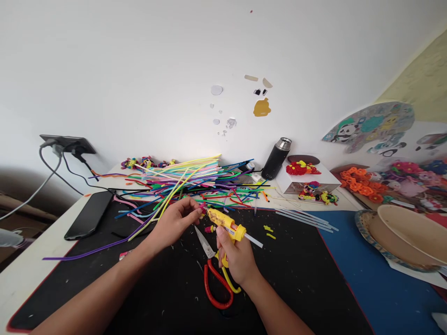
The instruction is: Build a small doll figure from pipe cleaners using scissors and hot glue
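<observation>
My right hand is wrapped round a yellow hot glue gun, with a clear glue stick poking out of its back end. The gun's nozzle points left, at a small pink fuzzy piece pinched in the fingertips of my left hand. My left fingers partly cover that piece, so its full shape is hidden. Below the gun lie red-handled scissors on the black mat. A small pink and yellow piece rests close to the scissor blades.
Behind my hands spreads a heap of coloured pipe cleaners. A phone lies at the left, a black thermos at the back. Loose glue sticks, yellow scraps and a beige bowl are on the right.
</observation>
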The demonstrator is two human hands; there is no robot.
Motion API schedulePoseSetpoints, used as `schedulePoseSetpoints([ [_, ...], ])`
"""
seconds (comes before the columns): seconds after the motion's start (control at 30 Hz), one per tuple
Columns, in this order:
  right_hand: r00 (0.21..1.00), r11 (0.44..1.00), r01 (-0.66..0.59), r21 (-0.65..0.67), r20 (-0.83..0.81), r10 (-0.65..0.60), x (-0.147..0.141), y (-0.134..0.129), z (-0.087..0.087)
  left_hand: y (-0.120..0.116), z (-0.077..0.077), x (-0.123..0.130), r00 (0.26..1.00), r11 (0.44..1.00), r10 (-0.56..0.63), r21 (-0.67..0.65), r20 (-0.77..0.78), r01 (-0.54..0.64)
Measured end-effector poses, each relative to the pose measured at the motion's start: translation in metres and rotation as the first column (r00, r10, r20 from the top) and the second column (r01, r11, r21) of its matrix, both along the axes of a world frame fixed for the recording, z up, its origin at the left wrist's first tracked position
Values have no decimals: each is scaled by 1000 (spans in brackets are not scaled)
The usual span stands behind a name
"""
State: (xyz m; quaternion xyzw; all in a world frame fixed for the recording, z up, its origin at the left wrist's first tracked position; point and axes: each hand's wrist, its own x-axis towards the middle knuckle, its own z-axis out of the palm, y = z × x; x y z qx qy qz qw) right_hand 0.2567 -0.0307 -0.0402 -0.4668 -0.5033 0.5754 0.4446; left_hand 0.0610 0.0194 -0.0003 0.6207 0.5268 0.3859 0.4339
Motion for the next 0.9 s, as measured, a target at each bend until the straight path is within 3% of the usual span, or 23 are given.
schedulePoseSetpoints([
  [0.9,1000,1000,-9,11,-23,9,-2,-1,-5,1,4,-1,999,1000,5,-24,46,-4],
])
